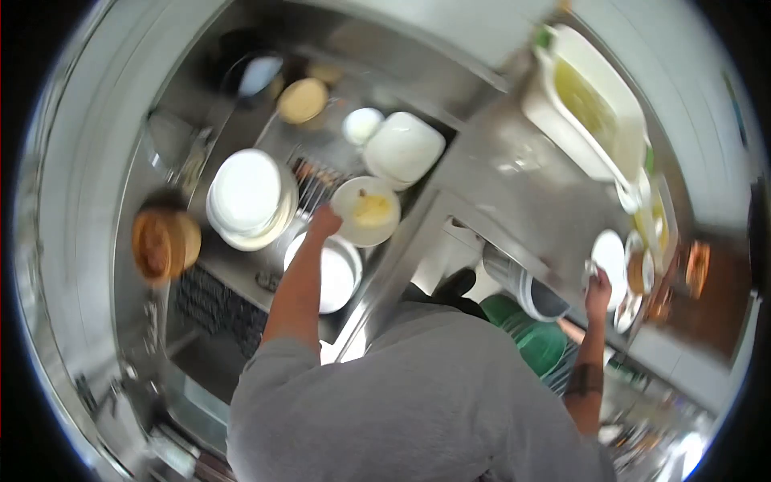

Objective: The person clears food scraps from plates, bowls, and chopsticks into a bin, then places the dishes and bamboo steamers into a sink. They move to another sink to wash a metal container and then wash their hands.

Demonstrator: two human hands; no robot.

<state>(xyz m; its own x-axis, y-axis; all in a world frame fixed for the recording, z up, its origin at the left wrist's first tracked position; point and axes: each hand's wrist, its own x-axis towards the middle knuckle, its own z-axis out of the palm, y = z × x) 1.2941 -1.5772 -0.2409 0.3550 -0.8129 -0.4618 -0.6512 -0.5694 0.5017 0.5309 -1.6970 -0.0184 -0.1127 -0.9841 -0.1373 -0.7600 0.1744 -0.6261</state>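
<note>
My left hand [324, 222] grips the rim of a white plate [344, 225] with yellow food scraps [372, 210] on it. Just below that plate sits a stack of white dishes [340, 277], partly covered by my forearm. To the left rises a taller stack of white plates [247, 191]. Beyond the held plate are a square white dish [404, 149] and a small white bowl [363, 126]. On the far right, my right hand [597, 291] is closed around something small and pale, too blurred to name, beside an oval white plate [609, 265].
A large white tub [554, 112] of yellowish liquid stands at the upper right. Round wooden containers [166, 245] sit at the left, near a black mat [217, 305]. A green bin [534, 341] and a grey bucket [542, 299] are below the steel counter [514, 181].
</note>
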